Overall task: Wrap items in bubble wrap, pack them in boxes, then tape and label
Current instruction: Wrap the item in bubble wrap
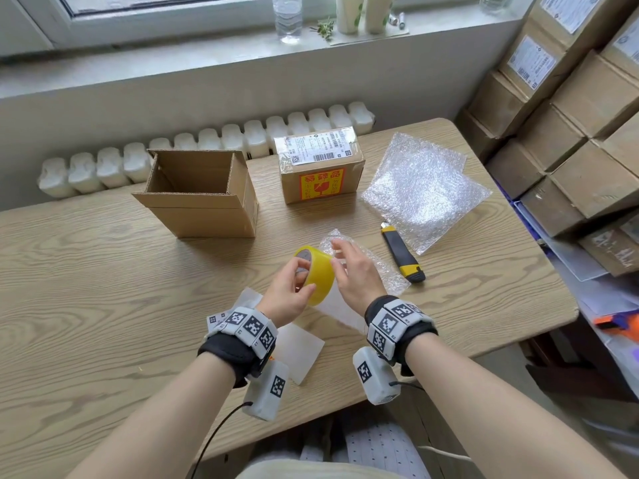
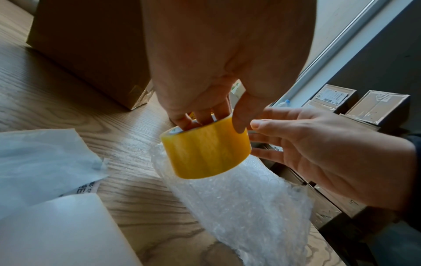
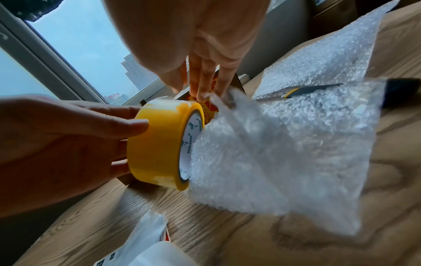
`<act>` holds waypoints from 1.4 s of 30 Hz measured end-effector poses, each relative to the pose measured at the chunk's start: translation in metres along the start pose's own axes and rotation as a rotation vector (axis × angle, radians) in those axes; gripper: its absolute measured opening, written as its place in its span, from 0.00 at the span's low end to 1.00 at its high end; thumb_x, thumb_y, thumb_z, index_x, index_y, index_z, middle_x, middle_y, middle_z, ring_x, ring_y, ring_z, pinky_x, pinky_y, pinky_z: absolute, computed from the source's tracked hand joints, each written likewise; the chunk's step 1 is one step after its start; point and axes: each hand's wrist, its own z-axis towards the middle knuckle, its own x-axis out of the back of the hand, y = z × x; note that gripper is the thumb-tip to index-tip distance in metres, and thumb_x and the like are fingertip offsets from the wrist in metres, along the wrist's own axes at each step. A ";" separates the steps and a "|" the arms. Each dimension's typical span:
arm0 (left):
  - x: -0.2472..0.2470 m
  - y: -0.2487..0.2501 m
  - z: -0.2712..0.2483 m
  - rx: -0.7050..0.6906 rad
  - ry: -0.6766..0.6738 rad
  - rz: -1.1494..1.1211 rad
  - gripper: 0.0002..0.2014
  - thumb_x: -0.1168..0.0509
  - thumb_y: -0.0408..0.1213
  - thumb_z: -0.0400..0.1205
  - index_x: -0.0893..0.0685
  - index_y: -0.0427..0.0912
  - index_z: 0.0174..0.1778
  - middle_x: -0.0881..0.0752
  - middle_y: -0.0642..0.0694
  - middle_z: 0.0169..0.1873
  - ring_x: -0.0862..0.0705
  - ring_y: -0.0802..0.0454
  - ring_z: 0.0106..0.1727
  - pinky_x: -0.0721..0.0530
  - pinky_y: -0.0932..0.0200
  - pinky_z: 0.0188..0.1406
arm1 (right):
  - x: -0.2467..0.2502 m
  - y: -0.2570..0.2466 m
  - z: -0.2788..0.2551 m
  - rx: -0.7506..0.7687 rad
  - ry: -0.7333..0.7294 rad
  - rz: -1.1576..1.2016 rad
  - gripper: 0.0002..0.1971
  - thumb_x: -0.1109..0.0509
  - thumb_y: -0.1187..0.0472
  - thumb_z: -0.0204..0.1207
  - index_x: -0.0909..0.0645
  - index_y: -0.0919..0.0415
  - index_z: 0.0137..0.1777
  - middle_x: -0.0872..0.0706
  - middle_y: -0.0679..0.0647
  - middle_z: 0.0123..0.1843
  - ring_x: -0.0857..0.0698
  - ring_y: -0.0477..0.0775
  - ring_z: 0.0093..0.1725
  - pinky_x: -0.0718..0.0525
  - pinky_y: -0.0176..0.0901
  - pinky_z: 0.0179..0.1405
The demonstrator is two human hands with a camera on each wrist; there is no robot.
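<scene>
Yellow tape roll [image 1: 316, 271] held above the wooden table [image 1: 103, 288], near its front middle; white inner core printed with small green lettering and leaf marks, too blurred to read. Tape looks glossy, translucent yellow, wide band, nearly full. Left hand [image 1: 289, 292] grips it: fingers [image 2: 200, 117] hooked inside the core, thumb pressed on the outer face. Right hand [image 1: 352, 271] just beside the roll on its right, fingers [image 3: 200, 79] straight and spread, tips touching the roll's top edge and the bubble wrap sheet [image 1: 373, 267]; whether it pinches a tape end, cannot tell. That crumpled bubble wrap sheet lies under and right of the hands, one corner lifted near the right fingertips. Utility knife [image 1: 403, 252], yellow and black, lies on the table just right of it, blade end pointing away. Further right, flat bubble wrap sheets [image 1: 422, 188] stacked loosely. Behind the hands a sealed box [image 1: 320, 165], taped, white shipping label with barcodes on top, and a red-and-yellow fragile sticker on the front with Chinese characters 易碎品 and a broken-glass symbol. Left of it an open box [image 1: 200, 195], flaps up, upright. White backing papers [image 1: 301, 347] lie under the wrists, some print showing on one edge, unreadable. Stack of labelled boxes [image 1: 570, 108] at far right beside the table. Radiator [image 1: 207, 146] behind the table, windowsill with bottle [image 1: 287, 15] above.
</scene>
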 end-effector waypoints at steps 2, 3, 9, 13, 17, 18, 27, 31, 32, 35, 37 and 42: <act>0.000 0.001 0.002 -0.020 -0.004 0.039 0.11 0.37 0.27 0.78 0.27 0.49 0.48 0.15 0.42 0.37 0.20 0.51 0.37 0.24 0.56 0.43 | 0.001 -0.002 0.001 0.078 -0.047 -0.028 0.15 0.36 0.67 0.80 0.20 0.68 0.65 0.18 0.61 0.63 0.19 0.59 0.62 0.22 0.49 0.64; 0.001 0.001 0.004 -0.024 -0.005 0.050 0.13 0.38 0.24 0.80 0.27 0.49 0.48 0.15 0.43 0.37 0.20 0.52 0.37 0.24 0.57 0.43 | 0.001 -0.002 0.001 0.105 -0.054 -0.047 0.14 0.35 0.67 0.79 0.19 0.68 0.63 0.17 0.61 0.62 0.18 0.60 0.62 0.22 0.49 0.64; 0.000 0.003 0.007 -0.037 -0.020 0.099 0.15 0.38 0.21 0.80 0.27 0.50 0.46 0.15 0.49 0.34 0.21 0.62 0.32 0.26 0.65 0.39 | 0.001 -0.001 0.003 0.119 0.039 -0.057 0.06 0.31 0.68 0.76 0.15 0.66 0.50 0.13 0.59 0.50 0.15 0.60 0.49 0.17 0.52 0.51; -0.001 0.003 0.006 -0.037 -0.028 0.136 0.16 0.38 0.22 0.80 0.27 0.50 0.47 0.13 0.42 0.41 0.17 0.52 0.40 0.22 0.60 0.45 | 0.002 -0.001 0.008 0.040 0.047 -0.045 0.02 0.31 0.68 0.76 0.18 0.66 0.44 0.17 0.59 0.44 0.17 0.59 0.43 0.19 0.51 0.46; -0.001 0.005 0.005 -0.031 -0.028 0.147 0.13 0.38 0.22 0.79 0.26 0.47 0.50 0.12 0.42 0.44 0.16 0.51 0.44 0.20 0.58 0.48 | 0.004 -0.005 0.010 0.033 -0.047 -0.054 0.01 0.36 0.70 0.78 0.23 0.68 0.46 0.25 0.57 0.45 0.27 0.52 0.44 0.29 0.40 0.46; -0.001 0.007 0.005 -0.026 -0.028 0.149 0.13 0.38 0.22 0.80 0.26 0.45 0.52 0.13 0.45 0.41 0.17 0.54 0.41 0.21 0.61 0.46 | 0.004 -0.005 0.011 0.029 -0.075 -0.057 0.01 0.37 0.70 0.78 0.24 0.68 0.46 0.26 0.56 0.45 0.28 0.52 0.45 0.30 0.41 0.48; 0.007 0.024 0.012 0.013 -0.022 0.189 0.19 0.39 0.23 0.81 0.27 0.57 0.54 0.14 0.44 0.46 0.18 0.53 0.41 0.21 0.61 0.38 | 0.012 -0.007 0.007 -0.058 -0.171 0.003 0.01 0.40 0.66 0.82 0.27 0.62 0.48 0.23 0.54 0.44 0.25 0.54 0.43 0.31 0.43 0.42; 0.007 0.027 0.012 -0.011 0.001 0.204 0.20 0.40 0.22 0.78 0.23 0.58 0.44 0.16 0.45 0.48 0.17 0.51 0.52 0.18 0.59 0.42 | 0.016 -0.008 0.009 -0.105 -0.118 0.072 0.03 0.31 0.64 0.77 0.22 0.61 0.48 0.18 0.50 0.43 0.18 0.51 0.44 0.21 0.44 0.49; 0.007 0.028 0.011 -0.013 0.014 0.190 0.18 0.39 0.22 0.77 0.23 0.55 0.45 0.16 0.48 0.46 0.17 0.51 0.49 0.19 0.63 0.39 | 0.017 -0.009 0.009 -0.110 -0.116 0.076 0.05 0.29 0.65 0.75 0.22 0.59 0.47 0.18 0.50 0.42 0.17 0.50 0.44 0.20 0.42 0.49; 0.005 0.030 0.010 0.000 0.020 0.192 0.15 0.29 0.28 0.75 0.22 0.49 0.50 0.15 0.48 0.46 0.17 0.52 0.43 0.18 0.65 0.38 | 0.018 -0.011 0.010 -0.118 -0.101 0.070 0.07 0.27 0.67 0.73 0.22 0.57 0.45 0.17 0.49 0.41 0.17 0.50 0.42 0.21 0.37 0.44; 0.005 0.028 0.010 0.006 0.051 0.272 0.16 0.26 0.32 0.73 0.22 0.51 0.51 0.15 0.46 0.50 0.17 0.52 0.45 0.16 0.58 0.42 | 0.017 -0.011 0.010 -0.108 -0.088 0.051 0.05 0.28 0.69 0.73 0.20 0.60 0.45 0.17 0.49 0.40 0.17 0.50 0.39 0.23 0.36 0.42; -0.002 0.031 0.015 0.049 0.107 0.503 0.15 0.28 0.38 0.75 0.22 0.54 0.55 0.15 0.47 0.54 0.17 0.47 0.56 0.18 0.50 0.55 | 0.018 -0.011 0.008 -0.094 -0.056 0.026 0.04 0.28 0.68 0.73 0.19 0.60 0.45 0.16 0.49 0.40 0.16 0.53 0.41 0.18 0.47 0.46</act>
